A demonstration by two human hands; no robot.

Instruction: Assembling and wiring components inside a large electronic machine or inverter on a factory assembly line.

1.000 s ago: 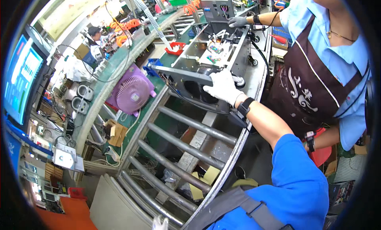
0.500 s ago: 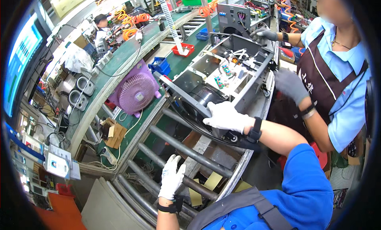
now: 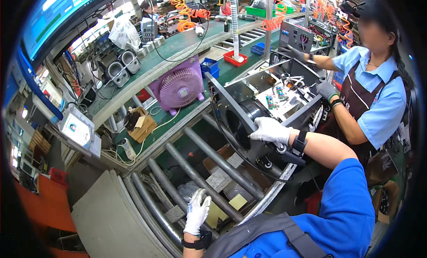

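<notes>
My right hand, in a white glove, is closed round the near corner of the metal frame on an open machine chassis. Inside the chassis show green circuit boards, white wiring and a round black fan-like part at the near end. The chassis rests on a roller conveyor. My left hand, also white-gloved, hovers over the near rollers, fingers apart and slightly bent, holding nothing. A co-worker's grey-gloved hand is on the chassis's right side; their other hand is at its far end.
A purple fan stands left of the conveyor, beside a blue bin and a cardboard box. A red tray lies farther back. A black cable hangs by the chassis. The co-worker stands at the right.
The whole view has shifted, so the scene sits farther right. The co-worker's nearer hand has come onto the chassis side. My right hand keeps its hold on the frame corner.
</notes>
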